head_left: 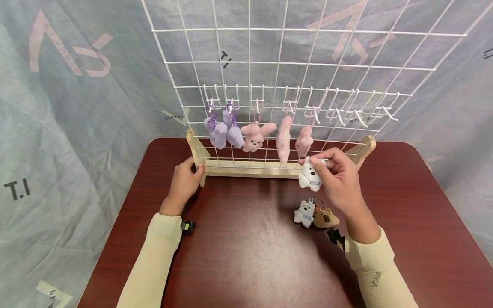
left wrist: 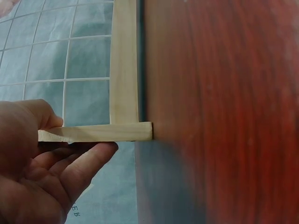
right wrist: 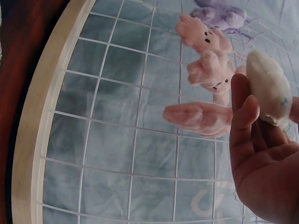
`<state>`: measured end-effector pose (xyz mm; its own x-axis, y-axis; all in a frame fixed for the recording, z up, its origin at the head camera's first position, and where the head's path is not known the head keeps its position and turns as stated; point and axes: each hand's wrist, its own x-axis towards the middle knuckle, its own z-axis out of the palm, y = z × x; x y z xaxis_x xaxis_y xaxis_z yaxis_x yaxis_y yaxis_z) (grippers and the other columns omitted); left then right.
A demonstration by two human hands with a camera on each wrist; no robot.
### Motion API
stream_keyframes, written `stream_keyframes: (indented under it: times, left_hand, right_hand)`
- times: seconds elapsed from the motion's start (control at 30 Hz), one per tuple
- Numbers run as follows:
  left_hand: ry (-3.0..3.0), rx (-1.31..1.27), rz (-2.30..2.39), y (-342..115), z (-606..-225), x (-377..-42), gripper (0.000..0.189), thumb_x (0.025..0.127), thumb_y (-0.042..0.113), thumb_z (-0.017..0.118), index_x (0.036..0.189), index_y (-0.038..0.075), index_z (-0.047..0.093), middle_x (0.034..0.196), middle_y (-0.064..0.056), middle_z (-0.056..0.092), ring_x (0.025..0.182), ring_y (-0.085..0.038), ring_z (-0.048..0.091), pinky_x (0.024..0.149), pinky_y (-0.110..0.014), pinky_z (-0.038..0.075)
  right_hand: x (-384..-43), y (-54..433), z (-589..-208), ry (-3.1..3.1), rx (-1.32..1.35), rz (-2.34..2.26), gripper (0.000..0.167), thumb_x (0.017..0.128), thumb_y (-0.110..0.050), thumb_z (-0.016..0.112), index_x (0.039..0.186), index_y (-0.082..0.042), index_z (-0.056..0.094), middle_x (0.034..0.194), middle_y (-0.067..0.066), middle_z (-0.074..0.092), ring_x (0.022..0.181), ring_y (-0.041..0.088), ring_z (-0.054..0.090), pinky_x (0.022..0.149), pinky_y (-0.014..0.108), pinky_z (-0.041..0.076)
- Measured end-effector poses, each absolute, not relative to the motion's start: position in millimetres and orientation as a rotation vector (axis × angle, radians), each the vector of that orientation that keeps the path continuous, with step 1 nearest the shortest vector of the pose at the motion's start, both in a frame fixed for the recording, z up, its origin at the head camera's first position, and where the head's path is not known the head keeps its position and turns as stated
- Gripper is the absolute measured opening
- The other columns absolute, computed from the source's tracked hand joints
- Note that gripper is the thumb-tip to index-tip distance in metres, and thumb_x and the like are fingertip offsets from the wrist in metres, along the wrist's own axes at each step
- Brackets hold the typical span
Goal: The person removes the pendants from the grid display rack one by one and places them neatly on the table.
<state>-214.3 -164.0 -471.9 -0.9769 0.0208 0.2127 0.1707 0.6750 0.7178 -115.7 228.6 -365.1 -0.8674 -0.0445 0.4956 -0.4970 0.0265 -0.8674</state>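
My right hand (head_left: 340, 179) pinches a white bear plush keychain (head_left: 309, 176) between thumb and fingers, in front of the rack's lower right part. The right wrist view shows the same white plush (right wrist: 268, 88) from its side, with the fingers wrapped around its lower part. My left hand (head_left: 185, 182) grips the left wooden foot (head_left: 197, 154) of the white wire grid rack (head_left: 265, 64); in the left wrist view the thumb and fingers lie on either side of that wooden piece (left wrist: 98, 133). On the table below the right hand lie another white bear keychain (head_left: 305, 214) and a brown plush keychain (head_left: 326, 219).
Two purple plush keychains (head_left: 218, 133) hang on the left hooks. Three pink ones, among them a long-eared pink plush (head_left: 254, 137), hang beside them. Several bare hooks (head_left: 358, 117) follow on the right. The rack stands on a dark red table (head_left: 239, 256), before a grey cloth backdrop (head_left: 69, 128).
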Motion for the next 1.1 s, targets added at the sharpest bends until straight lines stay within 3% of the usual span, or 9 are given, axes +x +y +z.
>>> stream_keyframes:
  times: [0.2, 0.37, 0.43, 0.6, 0.87, 1.1]
  left_hand:
    - [-2.692, -0.168, -1.18, -164.1, -471.0, -214.1, 0.027, 0.105, 0.024, 0.062, 0.123, 0.006, 0.072, 0.106, -0.02, 0.079, 0.082, -0.029, 0.072, 0.076, -0.045, 0.056]
    - [-2.709, -0.158, -1.191, -164.0, -471.1, -214.2, 0.029, 0.106, 0.025, 0.061, 0.125, 0.006, 0.071, 0.11, -0.02, 0.079, 0.085, -0.03, 0.074, 0.078, -0.047, 0.058]
    - [-2.711, -0.158, -1.201, -164.1, -470.8, -214.1, 0.03, 0.106, 0.025, 0.061, 0.126, 0.005, 0.071, 0.111, -0.02, 0.078, 0.086, -0.031, 0.075, 0.078, -0.048, 0.059]
    - [-2.705, -0.154, -1.211, -164.5, -470.4, -213.6, 0.029, 0.106, 0.023, 0.061, 0.125, 0.005, 0.071, 0.11, -0.021, 0.078, 0.087, -0.031, 0.075, 0.08, -0.049, 0.059]
    - [-2.695, -0.154, -1.189, -164.5, -471.2, -214.6, 0.026, 0.104, 0.022, 0.063, 0.122, 0.005, 0.072, 0.11, -0.021, 0.079, 0.092, -0.032, 0.074, 0.082, -0.05, 0.059]
    - [-2.699, -0.16, -1.197, -164.1, -469.4, -214.4, 0.027, 0.104, 0.021, 0.063, 0.125, 0.005, 0.071, 0.11, -0.021, 0.078, 0.089, -0.032, 0.075, 0.08, -0.05, 0.059]
  right_hand:
    - [-116.1, 227.4, -365.1, -2.25, 0.446, 1.799, 0.01, 0.104, -0.001, 0.062, 0.105, 0.008, 0.059, 0.081, -0.009, 0.078, 0.058, 0.006, 0.07, 0.05, 0.024, 0.055]
    - [-117.1, 228.3, -365.4, -2.488, 0.329, 1.57, 0.011, 0.103, -0.012, 0.069, 0.104, -0.005, 0.062, 0.065, -0.008, 0.058, 0.051, 0.004, 0.049, 0.05, 0.024, 0.044]
    - [-117.7, 229.2, -366.1, -2.529, 0.309, 1.512, 0.013, 0.101, -0.015, 0.072, 0.103, -0.007, 0.062, 0.068, -0.004, 0.06, 0.053, 0.004, 0.047, 0.051, 0.024, 0.042]
    - [-121.3, 230.1, -369.6, -2.58, 0.33, 1.485, 0.017, 0.099, -0.015, 0.076, 0.1, -0.004, 0.062, 0.093, 0.009, 0.079, 0.069, 0.003, 0.059, 0.06, 0.022, 0.046]
    - [-125.2, 230.1, -376.3, -2.843, 0.244, 1.729, 0.024, 0.101, -0.018, 0.074, 0.118, -0.01, 0.059, 0.096, 0.014, 0.077, 0.053, 0.015, 0.057, 0.04, 0.031, 0.043]
    - [-135.6, 234.6, -395.2, -3.055, 0.429, 1.471, 0.018, 0.103, -0.013, 0.069, 0.116, -0.002, 0.066, 0.113, 0.018, 0.079, 0.073, 0.019, 0.067, 0.059, 0.034, 0.056]
